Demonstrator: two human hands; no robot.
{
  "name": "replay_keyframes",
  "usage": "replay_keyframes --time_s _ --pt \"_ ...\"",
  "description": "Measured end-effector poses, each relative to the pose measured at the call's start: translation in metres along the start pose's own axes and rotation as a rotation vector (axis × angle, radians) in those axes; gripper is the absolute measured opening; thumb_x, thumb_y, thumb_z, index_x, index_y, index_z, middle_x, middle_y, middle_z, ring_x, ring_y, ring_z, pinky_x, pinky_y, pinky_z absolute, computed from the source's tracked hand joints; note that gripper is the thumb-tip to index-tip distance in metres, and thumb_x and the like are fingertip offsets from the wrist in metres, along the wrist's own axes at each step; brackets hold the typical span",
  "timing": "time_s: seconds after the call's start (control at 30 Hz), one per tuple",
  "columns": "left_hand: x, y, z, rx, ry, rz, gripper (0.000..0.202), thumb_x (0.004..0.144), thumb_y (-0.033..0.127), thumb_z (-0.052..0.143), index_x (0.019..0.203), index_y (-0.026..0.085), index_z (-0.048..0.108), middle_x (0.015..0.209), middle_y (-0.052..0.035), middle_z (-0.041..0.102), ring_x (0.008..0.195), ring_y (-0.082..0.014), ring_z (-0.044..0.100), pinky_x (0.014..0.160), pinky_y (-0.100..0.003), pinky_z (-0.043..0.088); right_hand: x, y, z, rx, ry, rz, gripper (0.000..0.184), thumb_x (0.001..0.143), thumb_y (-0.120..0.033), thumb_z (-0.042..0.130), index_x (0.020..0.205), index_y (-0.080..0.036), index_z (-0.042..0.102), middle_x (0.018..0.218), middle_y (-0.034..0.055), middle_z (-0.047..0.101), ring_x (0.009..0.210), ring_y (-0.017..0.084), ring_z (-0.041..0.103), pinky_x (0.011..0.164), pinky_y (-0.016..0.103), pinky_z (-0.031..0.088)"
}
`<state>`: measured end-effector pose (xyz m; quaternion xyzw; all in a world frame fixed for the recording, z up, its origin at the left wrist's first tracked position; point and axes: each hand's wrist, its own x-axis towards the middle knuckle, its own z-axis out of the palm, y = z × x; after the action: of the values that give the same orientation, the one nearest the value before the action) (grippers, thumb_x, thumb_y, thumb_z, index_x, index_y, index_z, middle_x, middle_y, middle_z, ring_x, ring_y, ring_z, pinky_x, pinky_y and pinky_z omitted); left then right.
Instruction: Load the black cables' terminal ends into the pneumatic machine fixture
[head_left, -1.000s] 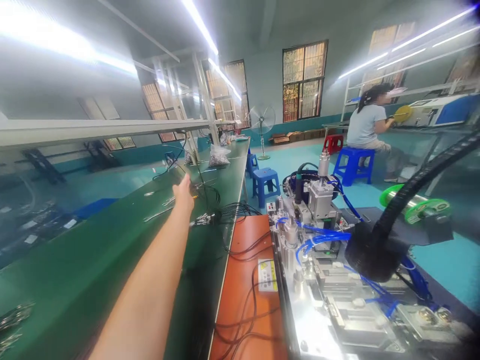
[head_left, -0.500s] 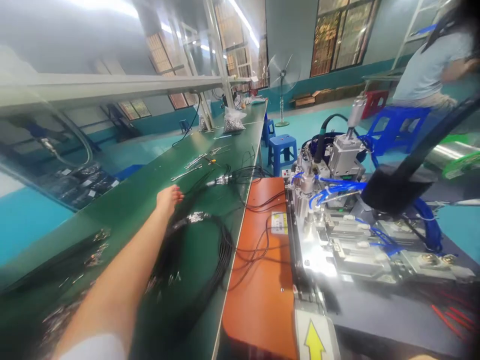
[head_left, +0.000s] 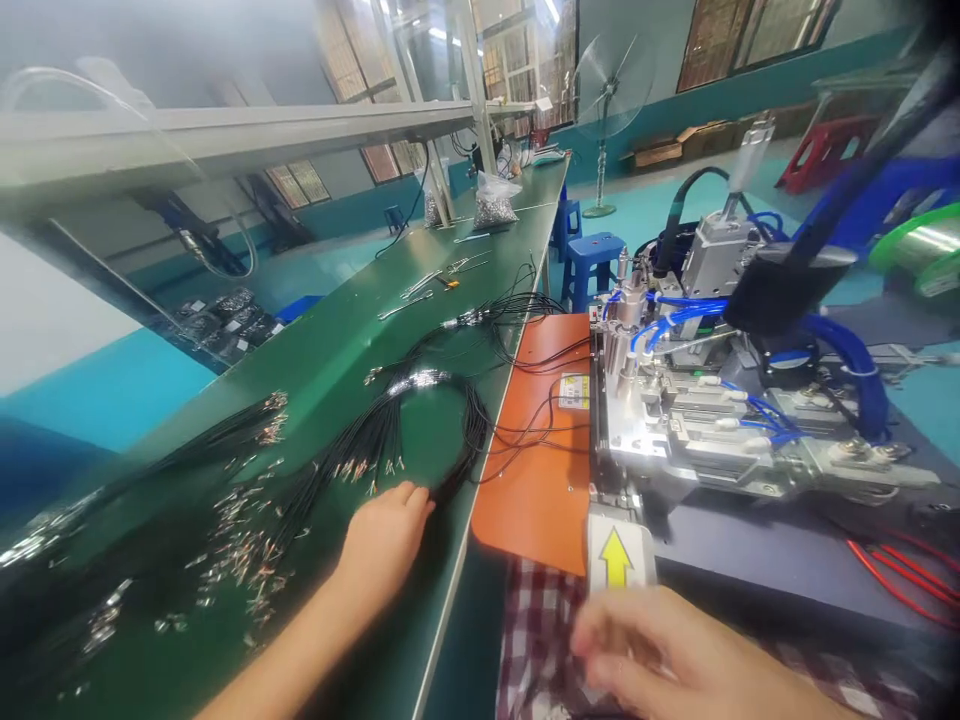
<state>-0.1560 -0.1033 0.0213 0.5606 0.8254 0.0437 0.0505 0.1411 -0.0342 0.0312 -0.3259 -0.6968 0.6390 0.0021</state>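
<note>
My left hand is over the green bench, at the lower edge of a coil of black cables. Its fingers are bent and pressed together; their tips are hidden, so what they hold cannot be made out. A shiny silver wrap binds the coil, and stripped wire ends fan out beside the hand. My right hand, a little blurred, is low in front of the machine's white plate with a yellow arrow. A gap shows between its thumb and curled fingers, with nothing visible in it.
An orange board lies between the green bench and the machine with blue tubes. More black cable bundles lie at left. Metal tools lie farther back. Red wires are at right.
My left hand has come back toward me and right, from near the far cables to the coil's lower edge. My right hand has come into view at the bottom. The view has shifted.
</note>
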Motion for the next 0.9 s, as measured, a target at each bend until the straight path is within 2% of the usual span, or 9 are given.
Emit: replay_keyframes --time_s 0.13,0.3,0.37,0.43,0.53,0.63,0.7,0.8,0.9 --pt "0.005 0.004 -0.022 0.053 0.073 0.010 0.017 0.085 0.021 0.045 0.071 0.021 0.055 0.078 -0.0095 0.060 0.079 -0.0285 0.059 0.071 -0.035 0.039 0.011 -0.018 0.007 -0.008 -0.074 -0.039 0.015 0.084 -0.030 0.054 0.092 -0.023 0.064 0.072 -0.0006 0.060 0.063 0.012 0.052 0.060 0.023 0.040" --pt "0.008 0.005 -0.042 -0.030 0.044 0.047 0.024 0.076 0.025 0.061 0.058 0.022 0.046 0.060 -0.0014 0.053 0.059 -0.0210 0.053 0.056 -0.028 0.032 0.009 -0.013 0.015 -0.033 -0.060 -0.110 0.013 0.085 -0.026 0.054 0.091 -0.022 0.065 0.073 -0.0018 0.061 0.067 0.012 0.054 0.061 0.022 0.040" --pt "0.009 0.005 -0.051 -0.092 0.027 0.055 0.022 0.079 0.031 0.060 0.063 0.023 0.048 0.056 0.0014 0.052 0.052 -0.0177 0.050 0.052 -0.026 0.030 0.007 -0.011 0.015 -0.045 -0.067 -0.102 0.013 0.085 -0.025 0.054 0.090 -0.021 0.065 0.071 -0.0021 0.060 0.066 0.012 0.054 0.060 0.023 0.039" --pt "0.009 0.008 -0.058 -0.300 -0.063 0.034 0.013 0.084 0.036 0.054 0.081 0.023 0.055 0.053 0.0043 0.052 0.044 -0.0149 0.048 0.049 -0.025 0.031 0.009 -0.009 0.016 -0.025 -0.067 -0.097 0.013 0.085 -0.025 0.054 0.090 -0.021 0.065 0.071 -0.0017 0.060 0.066 0.012 0.054 0.061 0.024 0.040" --pt "0.008 0.023 -0.060 -0.860 -0.346 -0.023 0.028 0.083 0.038 0.054 0.104 0.019 0.058 0.052 0.0047 0.053 0.042 -0.0132 0.050 0.046 -0.024 0.035 0.022 -0.007 0.028 0.112 0.006 -0.146 0.018 0.085 -0.029 0.057 0.100 -0.020 0.063 0.088 0.0027 0.064 0.077 0.015 0.057 0.070 0.027 0.044" --pt "0.003 0.048 -0.044 -1.207 -0.533 0.028 0.033 0.079 0.033 0.060 0.107 0.015 0.063 0.078 -0.0068 0.068 0.074 -0.0191 0.066 0.066 -0.029 0.049 0.035 -0.006 0.049 0.471 0.015 -0.184 0.053 0.073 -0.037 0.074 0.119 -0.019 0.053 0.120 0.0105 0.060 0.104 0.020 0.058 0.083 0.031 0.045" --pt "0.000 0.063 -0.029 -1.133 -0.482 0.158 0.035 0.082 0.027 0.058 0.115 0.017 0.062 0.101 -0.0112 0.069 0.096 -0.0220 0.064 0.081 -0.033 0.049 0.036 -0.008 0.059 0.835 -0.150 -0.153 0.057 0.076 -0.051 0.069 0.119 -0.017 0.051 0.122 0.0134 0.060 0.111 0.023 0.057 0.086 0.032 0.045" --pt "0.001 0.075 -0.014 -0.641 -0.236 0.420 0.027 0.089 0.025 0.049 0.110 0.019 0.066 0.101 -0.0109 0.067 0.091 -0.0208 0.062 0.079 -0.033 0.049 0.024 -0.009 0.057 1.244 -0.345 -0.068 0.054 0.084 -0.060 0.053 0.111 -0.013 0.055 0.104 0.0123 0.066 0.103 0.022 0.063 0.084 0.033 0.046" --pt "0.009 0.074 -0.017 -0.167 0.053 0.679 0.028 0.093 0.022 0.041 0.095 0.018 0.068 0.106 -0.0129 0.064 0.097 -0.0245 0.059 0.082 -0.038 0.047 0.005 -0.004 0.033 1.176 -0.235 -0.010 0.037 0.083 -0.042 0.064 0.106 -0.014 0.057 0.079 0.0010 0.062 0.069 0.013 0.065 0.067 0.025 0.046"
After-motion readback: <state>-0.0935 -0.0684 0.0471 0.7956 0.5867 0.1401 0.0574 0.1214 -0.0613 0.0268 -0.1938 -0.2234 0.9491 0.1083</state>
